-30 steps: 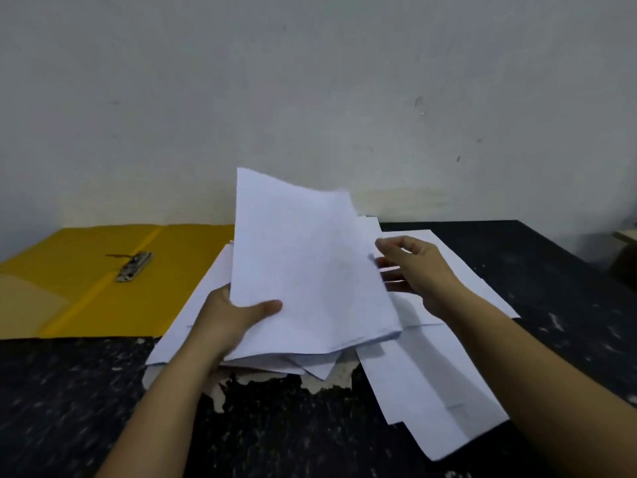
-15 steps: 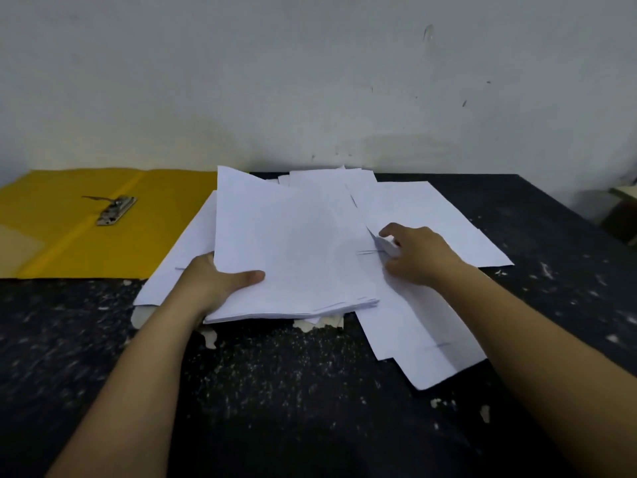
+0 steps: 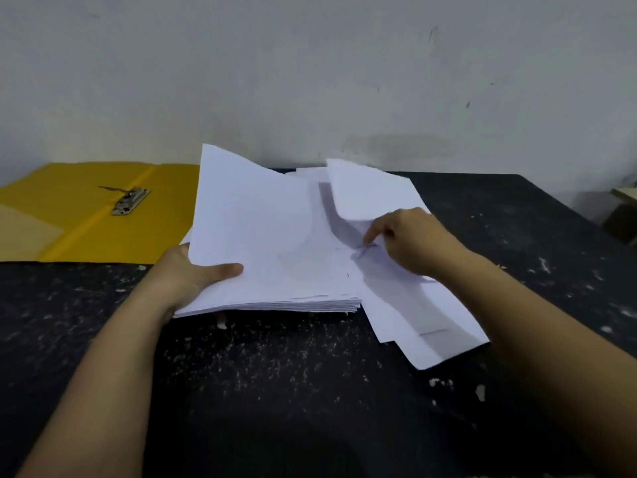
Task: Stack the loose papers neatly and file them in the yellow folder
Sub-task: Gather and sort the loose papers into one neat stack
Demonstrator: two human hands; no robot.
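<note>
Since half a second ago, one sheet has been peeled up at the right hand [image 3: 410, 241], and its far end is now raised off the loose papers [image 3: 424, 319] that were then lying flat.

All places are given from the gathered stack [image 3: 275, 243]. On its near left edge the left hand [image 3: 193, 276] is set: the thumb is laid flat across the top sheet and the remaining fingers are hidden beneath, so the stack is gripped and held tilted, its far end lifted. The long axis of the stack runs away from the person, toward the wall.

Just right of the stack, touching its right edge, the right hand's fingers [image 3: 374, 236] are curled down onto the lifted sheet [image 3: 368, 191]; a pinch is suggested, though the fingertips are partly blurred. That sheet lies right of and slightly beyond the stack, its long axis roughly parallel to the stack's, so a short leftward carry by the right hand, the nearer one, is judged enough to lay it on top.

More loose papers are spread right of and nearer than the stack, flat on the dark table [image 3: 275, 374], overlapping.

Left of and beyond the stack the yellow folder [image 3: 86, 222] is lying open, with its metal clip [image 3: 130, 201] near the fold. Filing is judged not yet begun.
</note>
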